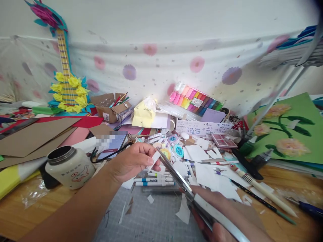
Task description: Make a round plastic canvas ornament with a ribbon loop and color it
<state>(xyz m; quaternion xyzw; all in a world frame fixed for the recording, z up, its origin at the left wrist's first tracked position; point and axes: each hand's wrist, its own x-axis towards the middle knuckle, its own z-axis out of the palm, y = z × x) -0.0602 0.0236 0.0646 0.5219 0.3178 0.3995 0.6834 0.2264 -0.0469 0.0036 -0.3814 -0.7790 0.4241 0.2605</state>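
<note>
Between the thumb and fingers of my left hand (135,161) is a small strip of white paper (153,160). My right hand (222,215) grips a pair of metal scissors (185,188), whose blades point up and left. The blade tips lie right beside the paper strip; whether they touch it I cannot tell. Part of my right hand is hidden behind the scissor handles. Below both hands lies a grey cutting mat (143,218) with small paper scraps on it. Several acrylic markers (153,182) lie just behind the mat's middle.
A pale jar (72,169) stands open at left, near brown cardboard (37,134). White paper scraps (214,178), brushes (267,191) and washi-tape rolls (178,150) clutter the middle and right. Behind are a clay set (195,99), a paper guitar (67,80) and a green floral picture (290,127).
</note>
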